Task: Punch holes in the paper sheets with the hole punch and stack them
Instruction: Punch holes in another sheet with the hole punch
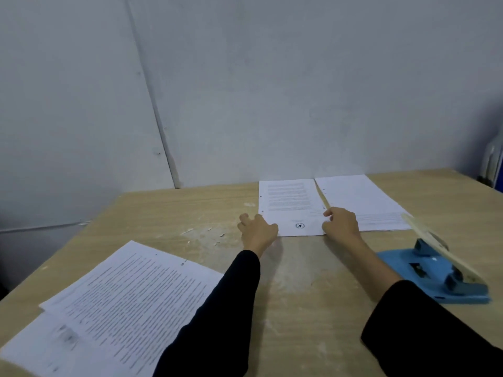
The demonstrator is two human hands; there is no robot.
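The left hand (257, 232) is sitting at the near left corner of the printed sheet (290, 202) with fingers curled against its edge. The right hand (341, 223) is resting on the near right corner with fingers bent down. I cannot tell whether either hand is pinching the paper or only nudging it.

The sheet is lying flat at the far middle of the wooden table (299, 295), showing 2 holes along its left edge. It is lying just beside a second punched stack (362, 200).

Squeezing the hands inward is likely to buckle such thin paper, and a slide to the right risks riding it over that neighbouring stack.

The left sleeve is passing over the loose printed pile (122, 303) and may drag its top sheets. The right sleeve is passing near the blue hole punch (432, 276) and may knock it.
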